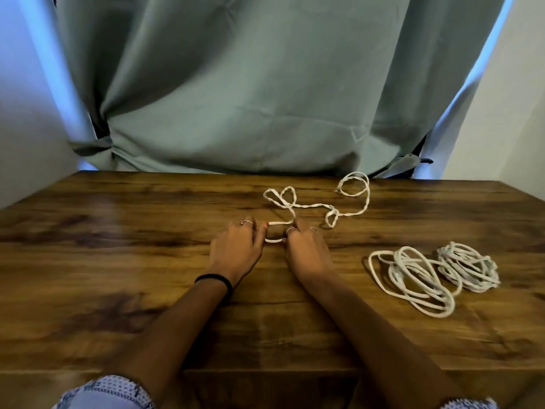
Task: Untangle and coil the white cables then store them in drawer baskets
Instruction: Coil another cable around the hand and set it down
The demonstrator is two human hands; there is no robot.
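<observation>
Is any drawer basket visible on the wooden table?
No: the wooden table holds only white cables and both hands.

Wooden table [118, 261], a loose twisted cable [312, 206] and two coiled bundles [413, 278] [469, 267] on it.

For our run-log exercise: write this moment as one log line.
stage: untangling | left hand + right hand: pinching twisted cable | coiled bundles: right side of table | drawer baskets: not visible

Two hands on wooden table [118, 261] — left hand [236, 246], right hand [306, 252]. Three white cables: one loose cable [312, 205], two coiled — near coil [413, 278], far coil [469, 267]. One black wristband [215, 280]. One green curtain [250, 84].
</observation>
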